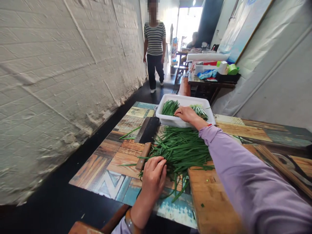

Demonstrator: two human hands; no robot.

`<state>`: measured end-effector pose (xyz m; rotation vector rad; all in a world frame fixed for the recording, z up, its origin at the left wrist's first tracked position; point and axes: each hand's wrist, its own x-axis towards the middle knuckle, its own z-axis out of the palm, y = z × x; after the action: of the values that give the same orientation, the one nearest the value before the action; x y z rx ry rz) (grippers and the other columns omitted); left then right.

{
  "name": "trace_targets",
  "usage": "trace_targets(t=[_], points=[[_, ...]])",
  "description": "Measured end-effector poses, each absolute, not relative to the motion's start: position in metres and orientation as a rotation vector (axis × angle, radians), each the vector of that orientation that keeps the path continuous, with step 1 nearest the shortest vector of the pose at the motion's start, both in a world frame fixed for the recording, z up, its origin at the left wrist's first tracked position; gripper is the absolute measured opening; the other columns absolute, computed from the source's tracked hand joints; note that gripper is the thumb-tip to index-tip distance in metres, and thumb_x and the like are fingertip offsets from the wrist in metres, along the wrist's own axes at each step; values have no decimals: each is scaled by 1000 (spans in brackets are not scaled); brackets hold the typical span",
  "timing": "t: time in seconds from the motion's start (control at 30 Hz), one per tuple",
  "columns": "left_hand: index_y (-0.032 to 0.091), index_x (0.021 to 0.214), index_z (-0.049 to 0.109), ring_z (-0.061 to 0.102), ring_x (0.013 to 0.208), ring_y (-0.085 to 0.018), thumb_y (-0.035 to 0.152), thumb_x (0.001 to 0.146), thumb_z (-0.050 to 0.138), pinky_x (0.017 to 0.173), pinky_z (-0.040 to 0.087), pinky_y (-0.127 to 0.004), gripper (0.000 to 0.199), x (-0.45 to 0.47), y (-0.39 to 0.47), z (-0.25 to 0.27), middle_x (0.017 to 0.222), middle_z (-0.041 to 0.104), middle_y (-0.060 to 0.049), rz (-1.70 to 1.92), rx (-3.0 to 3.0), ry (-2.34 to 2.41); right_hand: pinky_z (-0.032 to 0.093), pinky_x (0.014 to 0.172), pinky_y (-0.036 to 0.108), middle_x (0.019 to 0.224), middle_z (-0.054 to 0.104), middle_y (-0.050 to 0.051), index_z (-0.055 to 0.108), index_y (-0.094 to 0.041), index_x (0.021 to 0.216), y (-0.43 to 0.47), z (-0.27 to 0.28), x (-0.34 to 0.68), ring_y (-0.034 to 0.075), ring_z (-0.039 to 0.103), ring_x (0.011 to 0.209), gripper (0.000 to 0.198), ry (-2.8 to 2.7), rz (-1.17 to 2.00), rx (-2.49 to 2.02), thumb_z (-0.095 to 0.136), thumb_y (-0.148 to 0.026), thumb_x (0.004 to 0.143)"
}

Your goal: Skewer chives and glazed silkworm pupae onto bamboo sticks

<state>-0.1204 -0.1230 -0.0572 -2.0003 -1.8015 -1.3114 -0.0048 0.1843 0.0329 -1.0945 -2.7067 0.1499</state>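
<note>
A large loose pile of green garlic chives (185,146) lies across the patchwork-patterned table. My left hand (154,174) is at the pile's near left edge, fingers curled and pressed together around some leaves. Just beyond it lies a cleaver (148,130) with a dark, wide blade and a wooden handle. My right hand (187,114) reaches into a white plastic tub (159,114) behind the pile, fingers pinched; what they hold cannot be made out. Inside the tub, cut green chives (170,107) lie to the left of that hand, and paler stalks (199,111) to the right.
A wooden cutting board (214,195) sits at the near right under my right forearm. A white wall (60,65) runs along the left. A person in a striped top (154,39) walks in the aisle. Farther back, another table (212,83) bears boxes and rolls.
</note>
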Motion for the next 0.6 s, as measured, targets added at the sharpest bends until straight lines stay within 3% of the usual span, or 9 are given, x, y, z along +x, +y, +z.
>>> trace_targets(t=[0.23,0.4,0.6], points=[[24,108,64,63,99,-23,11,89,59,84,52,-39,24,-121,-123,-59,105,70,-8,-1260,-1996,-1803,47,91,26,107,77,3,80,-24,101,178,37,-6,19,67,101,27,-2688,167,-1147,57,-17,89],[23,107,64,62,98,-23,11,89,59,85,52,-39,22,-122,-122,-61,104,69,-8,-1241,-1983,-1800,47,93,32,119,71,10,74,-20,117,158,41,16,22,65,106,36,-2526,101,-1161,43,-18,97],[21,106,65,62,98,-23,12,90,58,87,51,-39,19,-122,-119,-63,104,69,-8,-1204,-1972,-1769,51,89,35,103,73,8,74,-20,107,122,26,82,23,66,98,29,-2211,134,-977,48,-22,97]])
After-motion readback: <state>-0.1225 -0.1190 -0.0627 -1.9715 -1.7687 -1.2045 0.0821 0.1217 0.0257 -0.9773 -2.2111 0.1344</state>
